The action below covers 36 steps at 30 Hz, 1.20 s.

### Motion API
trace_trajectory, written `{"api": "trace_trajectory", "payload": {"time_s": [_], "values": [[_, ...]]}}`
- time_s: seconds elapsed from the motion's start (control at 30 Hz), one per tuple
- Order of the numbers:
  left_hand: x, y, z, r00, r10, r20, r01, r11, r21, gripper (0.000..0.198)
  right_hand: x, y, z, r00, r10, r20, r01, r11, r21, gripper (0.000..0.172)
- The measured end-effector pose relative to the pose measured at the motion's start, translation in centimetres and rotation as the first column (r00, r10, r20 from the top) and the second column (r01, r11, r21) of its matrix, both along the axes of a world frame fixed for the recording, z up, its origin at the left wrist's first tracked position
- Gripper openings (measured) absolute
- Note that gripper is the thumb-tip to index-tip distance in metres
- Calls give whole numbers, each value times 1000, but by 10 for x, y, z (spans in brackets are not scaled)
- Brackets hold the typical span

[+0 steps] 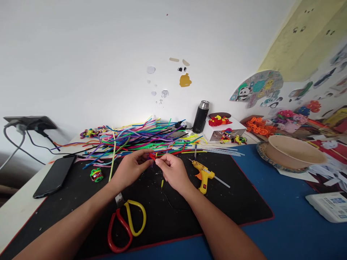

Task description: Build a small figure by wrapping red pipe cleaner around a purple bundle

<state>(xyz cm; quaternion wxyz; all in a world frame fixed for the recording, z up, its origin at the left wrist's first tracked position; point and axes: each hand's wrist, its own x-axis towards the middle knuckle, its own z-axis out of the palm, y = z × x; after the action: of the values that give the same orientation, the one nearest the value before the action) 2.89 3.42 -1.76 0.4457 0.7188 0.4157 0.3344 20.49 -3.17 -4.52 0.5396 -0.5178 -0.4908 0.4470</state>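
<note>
Both hands meet over the black mat (217, 213), fingers pinched together. Between them is a small red pipe cleaner piece (152, 156) with a bit of purple; its exact shape is partly hidden by the fingers. My left hand (132, 167) is closed on its left side, and my right hand (173, 172) pinches it from the right. Scissors (127, 224) with one red and one yellow handle lie nearest me, below my left hand. To the right of my right hand rests a yellow glue gun (203, 173) with a clear stick in it. A small red-and-green figure (97, 175) sits at left.
A heap of colourful pipe cleaners (141, 135) spreads along the wall. Behind it stands a black thermos (201, 117), beside a white box (230, 128). A phone (55, 177) lies at left. A round beige bowl (295, 153) and a white device (329, 206) are at right.
</note>
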Motion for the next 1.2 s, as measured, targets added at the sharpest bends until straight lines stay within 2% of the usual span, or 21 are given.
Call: {"api": "trace_trajectory", "payload": {"time_s": [0.23, 0.57, 0.93, 1.07, 1.2], "values": [[-1, 1, 6, 993, -32, 111, 46, 991, -128, 60, 1, 0, 5, 1000, -2, -16, 2, 1000, 17, 33], [-4, -6, 15, 968, -57, 245, 119, 961, -249, 49, 1, -1, 13, 993, -1, -116, 4, 1000, 31, 43], [-4, -13, 27, 924, -51, 380, 206, 901, -381, 48, 5, -3, 18, 963, 114, -246, -122, 992, -18, 50], [-3, -17, 30, 887, -64, 456, 289, 849, -443, 46, 5, -4, 20, 933, 167, -318, -193, 980, -52, 53], [-1, -18, 29, 849, -56, 525, 361, 787, -500, 45, 4, -3, 19, 903, 161, -399, -199, 978, -55, 54]]}}
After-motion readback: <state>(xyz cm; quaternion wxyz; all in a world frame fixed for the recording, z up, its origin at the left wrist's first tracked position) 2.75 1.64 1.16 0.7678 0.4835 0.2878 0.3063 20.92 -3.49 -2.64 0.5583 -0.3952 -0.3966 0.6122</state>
